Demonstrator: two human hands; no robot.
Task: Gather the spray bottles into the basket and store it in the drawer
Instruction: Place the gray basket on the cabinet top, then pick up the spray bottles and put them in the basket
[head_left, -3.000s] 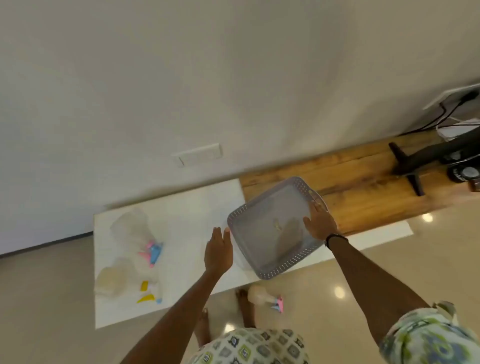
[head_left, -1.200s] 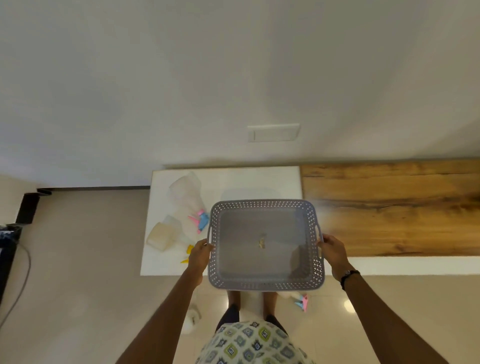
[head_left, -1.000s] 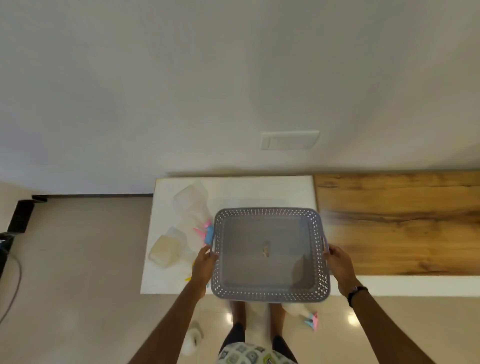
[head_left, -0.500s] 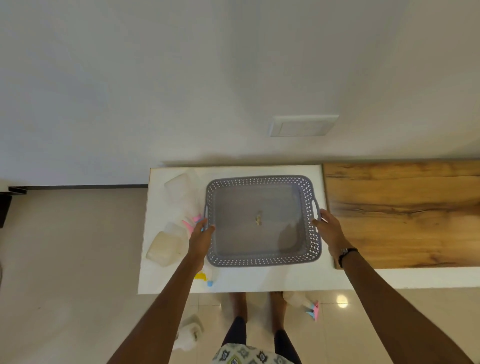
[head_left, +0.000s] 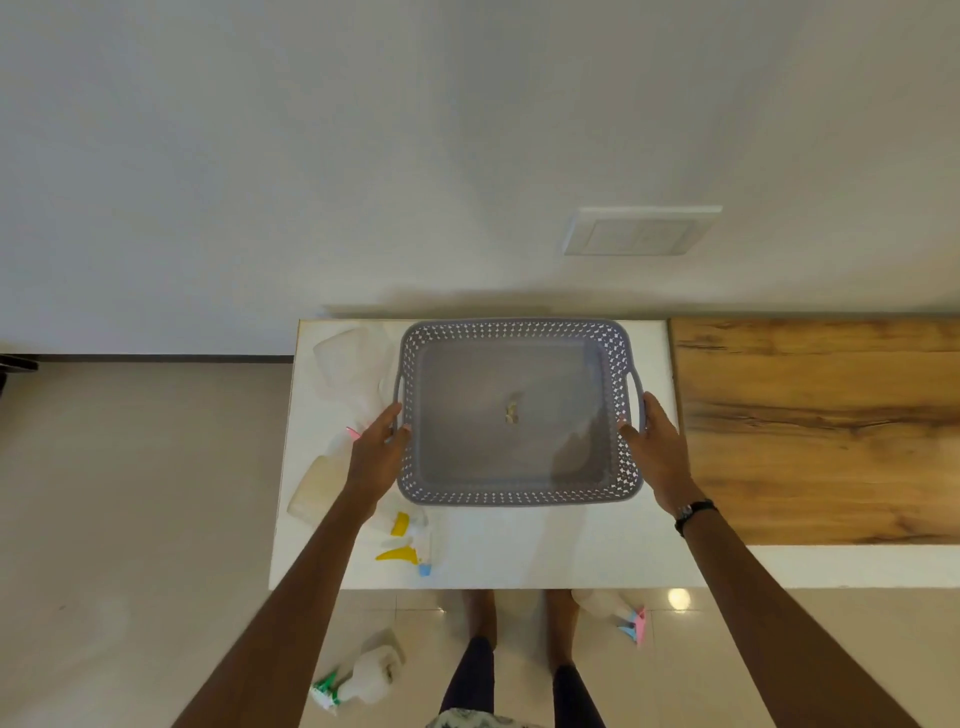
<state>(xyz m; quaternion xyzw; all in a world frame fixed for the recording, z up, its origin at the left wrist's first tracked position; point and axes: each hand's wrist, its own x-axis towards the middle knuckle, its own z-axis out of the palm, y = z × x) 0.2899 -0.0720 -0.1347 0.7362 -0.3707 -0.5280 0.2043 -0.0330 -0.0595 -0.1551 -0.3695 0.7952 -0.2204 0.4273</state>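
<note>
A grey perforated basket sits flat on the white tabletop, holding only a small scrap. My left hand grips its left rim by the handle, and my right hand grips the right handle. Left of the basket lie several spray bottles: a clear one, a cream one and one with a yellow trigger. My left hand partly hides a pink trigger. On the floor lie a green-trigger bottle and a pink-and-blue-trigger bottle.
A wooden top joins the white surface on the right. The wall with a white switch plate stands directly behind. My feet are on the tiled floor at the table's front edge, between the two floor bottles.
The basket, held at the table's front edge a second ago, has moved back toward the wall and now rests on the white top. Both hands stay on its sides.
</note>
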